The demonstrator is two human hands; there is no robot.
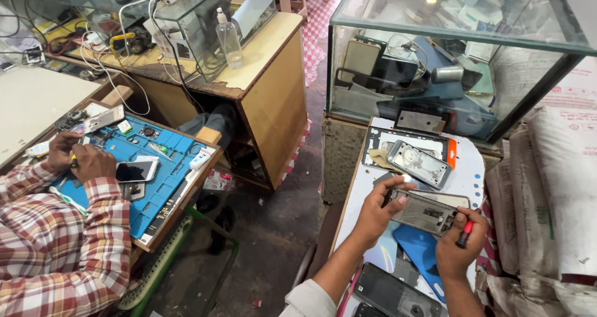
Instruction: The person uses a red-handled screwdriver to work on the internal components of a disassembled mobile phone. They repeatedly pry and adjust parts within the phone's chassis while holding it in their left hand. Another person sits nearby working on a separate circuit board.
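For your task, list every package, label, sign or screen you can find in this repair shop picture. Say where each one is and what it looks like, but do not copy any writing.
Phone screen: on the blue mat at the co-worker's bench, left; rectangular, dark and glossy, white edge.
Dark phone: bottom centre, below the person's hands; black rectangle, blank.
Sacks: far right, stacked; off-white woven bags with faint red print.
Spray bottle: on the wooden counter, upper left; clear plastic, no label that I can tell.

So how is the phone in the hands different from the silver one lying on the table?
The opened phone is held up between the left hand and the right hand, which also grips a red-handled screwdriver; the silver phone back lies untouched on the white table. The opened phone looks dark grey with inner parts showing, while the silver phone back is pale and shiny. Both are flat, rectangular and lie at a slant.
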